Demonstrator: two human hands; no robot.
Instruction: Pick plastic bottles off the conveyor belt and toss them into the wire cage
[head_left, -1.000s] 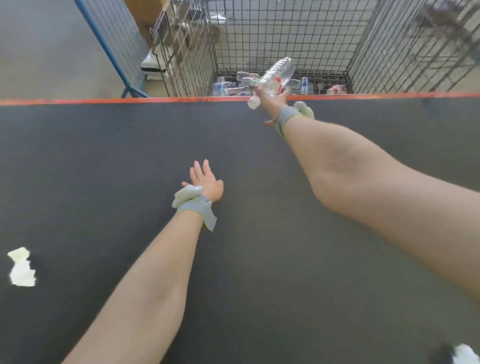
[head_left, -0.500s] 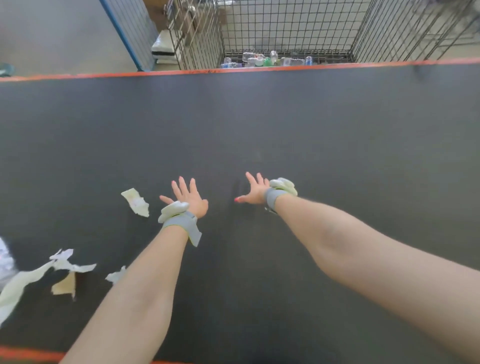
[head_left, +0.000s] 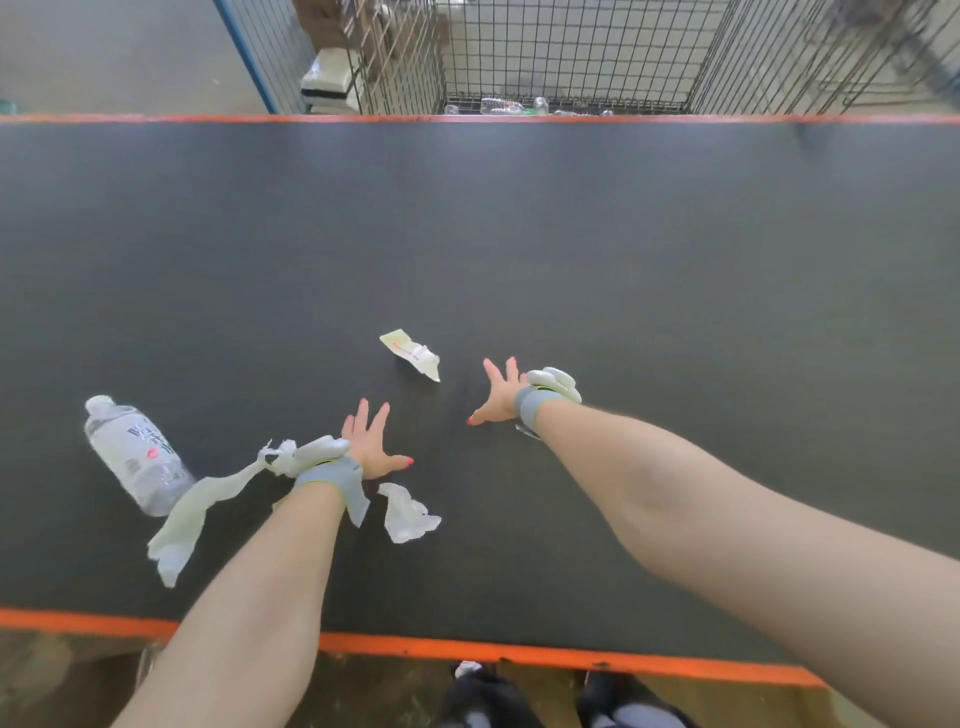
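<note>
Both hands have drawn back from the far edge since a second ago and hover low over the conveyor belt (head_left: 571, 234); the bottle then held by the right hand (head_left: 498, 396) is gone from it. Left hand (head_left: 371, 446): fingers spread wide, holding nothing, grey wristband (head_left: 332, 475) behind it. Right hand: fingers likewise spread and empty. Plastic bottle (head_left: 132, 457), newly in view, lies on its side on the belt, left of the left hand and apart from it. Paper scraps: a long strip (head_left: 197, 512) overlapping the bottle's near end, a crumpled piece (head_left: 410, 514) beside the left wrist, a printed piece (head_left: 411, 354) just beyond the hands. Wire cage (head_left: 571, 52) stands past the far orange edge (head_left: 208, 118), bottles (head_left: 511, 107) on its floor.
</note>
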